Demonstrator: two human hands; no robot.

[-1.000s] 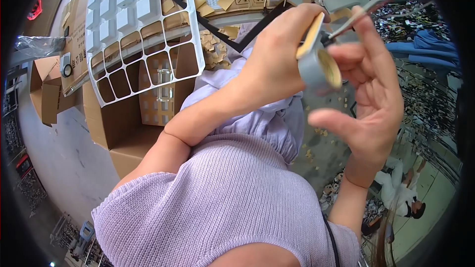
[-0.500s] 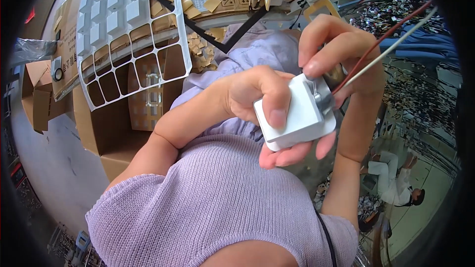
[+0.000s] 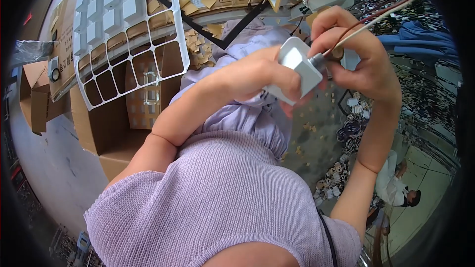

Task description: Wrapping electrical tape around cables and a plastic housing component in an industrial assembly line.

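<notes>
My left hand (image 3: 262, 76) grips a white square block-shaped part (image 3: 294, 71) in front of my chest. My right hand (image 3: 361, 54) pinches a small grey metal-tipped plug (image 3: 321, 59) against the block's right side. Red and white wires (image 3: 391, 7) run from the plug up to the right. My lilac knitted top (image 3: 217, 198) fills the lower middle of the view.
A white grid tray (image 3: 126, 34) holding several white blocks in its upper cells lies over brown cardboard boxes (image 3: 104, 128) at left. Cardboard scraps, cables and white parts clutter the bench at top. Another person (image 3: 396, 188) sits at lower right among cable bundles.
The block has turned from its round grey end facing me to its flat white faces. My right hand has shifted from beside it to pressing the wired plug at its right edge.
</notes>
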